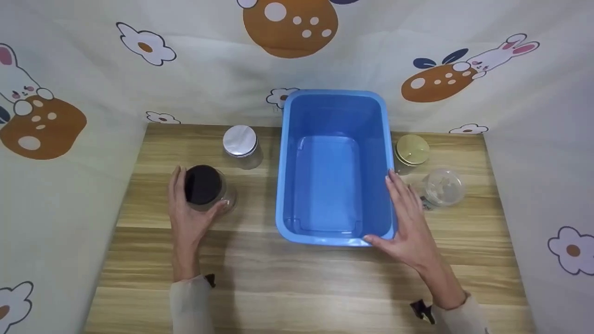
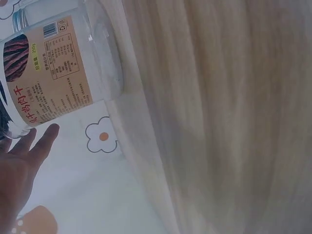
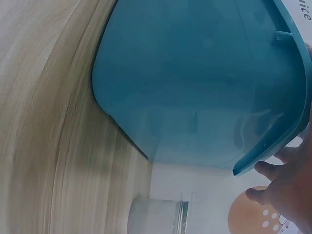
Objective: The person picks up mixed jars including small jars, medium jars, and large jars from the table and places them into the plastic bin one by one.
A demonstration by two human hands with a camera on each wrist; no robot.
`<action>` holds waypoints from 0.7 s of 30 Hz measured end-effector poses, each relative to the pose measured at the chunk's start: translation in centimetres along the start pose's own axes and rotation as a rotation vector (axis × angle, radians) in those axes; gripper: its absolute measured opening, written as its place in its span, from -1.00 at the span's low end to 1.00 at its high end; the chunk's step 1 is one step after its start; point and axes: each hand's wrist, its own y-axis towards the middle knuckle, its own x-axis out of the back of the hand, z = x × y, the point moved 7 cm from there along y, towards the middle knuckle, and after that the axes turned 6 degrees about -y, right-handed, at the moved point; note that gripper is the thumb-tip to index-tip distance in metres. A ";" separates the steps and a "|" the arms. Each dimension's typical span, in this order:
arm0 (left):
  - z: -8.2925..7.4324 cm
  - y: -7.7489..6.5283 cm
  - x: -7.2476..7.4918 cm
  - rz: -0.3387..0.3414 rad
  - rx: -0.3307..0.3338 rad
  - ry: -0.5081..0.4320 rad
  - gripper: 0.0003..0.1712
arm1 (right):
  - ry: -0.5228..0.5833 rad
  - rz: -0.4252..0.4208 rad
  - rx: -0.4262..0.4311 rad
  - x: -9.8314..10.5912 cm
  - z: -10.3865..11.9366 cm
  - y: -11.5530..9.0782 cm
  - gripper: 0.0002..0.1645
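Note:
My left hand has its thumb and fingers on either side of a clear jar with a black lid, standing at the left. In the left wrist view, that jar shows a tan label with red writing, and the fingertips are near its lidded end. My right hand spans the near right corner of a blue plastic bin. Its thumb touches the front rim, and its extended fingers lie along the right rim. The right wrist view shows the bin's outer wall and fingers beside the rim.
A silver-lidded jar stands behind the black-lidded jar. Right of the bin are a gold-lidded jar and a clear-topped container. Patterned cloth walls in the wooden table at the back and sides.

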 end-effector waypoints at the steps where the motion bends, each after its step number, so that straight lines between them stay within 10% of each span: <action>1: 0.2 -0.1 0.0 -0.002 0.005 -0.009 0.34 | 0.003 0.001 -0.002 -0.1 0.0 0.0 0.41; 11: 1.6 -1.4 -0.6 -0.056 0.148 -0.137 0.32 | 0.058 -0.003 -0.052 -0.3 -0.4 -0.3 0.37; 21: -1.6 -1.0 0.1 -0.064 0.179 -0.207 0.25 | 0.168 0.002 -0.068 -0.8 -0.7 -0.5 0.37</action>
